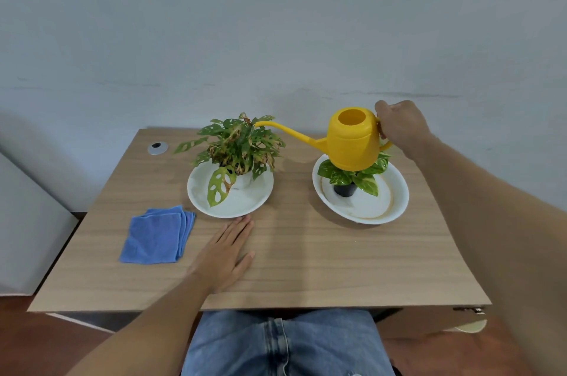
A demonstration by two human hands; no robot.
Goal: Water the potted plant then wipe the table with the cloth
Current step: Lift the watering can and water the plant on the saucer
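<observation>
With the right hand (402, 127) gripping the yellow watering can (352, 141) above the pothos (356, 176), its spout over the holey-leaved potted plant (237, 145) (left hand (225, 256) flat, empty, beside the blue cloth (156, 236)), overtipping could flood the white dish (199, 197).

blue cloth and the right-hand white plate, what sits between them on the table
In the head view, between the blue cloth and the right plate sit the left plate with its holey-leaved plant, and the flat left hand.
</observation>
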